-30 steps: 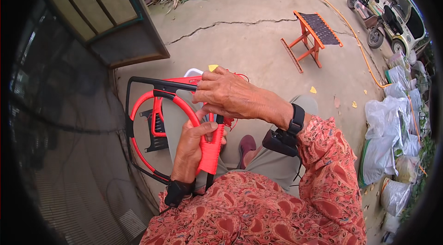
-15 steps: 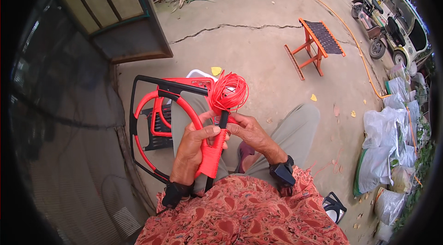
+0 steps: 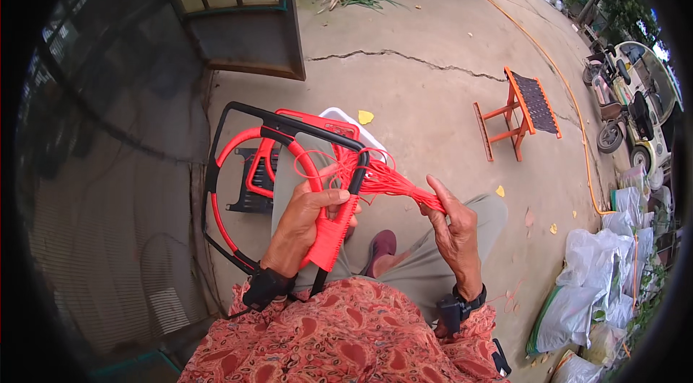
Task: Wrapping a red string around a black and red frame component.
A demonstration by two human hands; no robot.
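A black tubular frame [image 3: 249, 110], bent into a rounded loop with a corner, rests over my left thigh. Red cord is wound tightly over part of it, making a ribbed red band [image 3: 333, 237] where two bars come close together. My left hand [image 3: 296, 228] is closed around the frame at this band, thumb on top. To the right, my right hand [image 3: 456, 235] pinches the end of a loose red cord bundle [image 3: 393, 182], drawn out through the frame near its corner. Some loops of cord hang around the bar above my left hand.
Behind the frame are a white basin [image 3: 339, 115] and a black slatted piece [image 3: 253, 199] with red parts. An orange folding stool [image 3: 521, 112] stands to the right. White sacks [image 3: 581, 275] line the right side, and a metal door [image 3: 245, 44] stands ajar at upper left.
My right hand has moved right from beside the bar, pulling the cord coil through into a stretched bundle. My left hand keeps its hold on the frame. The view has shifted slightly.
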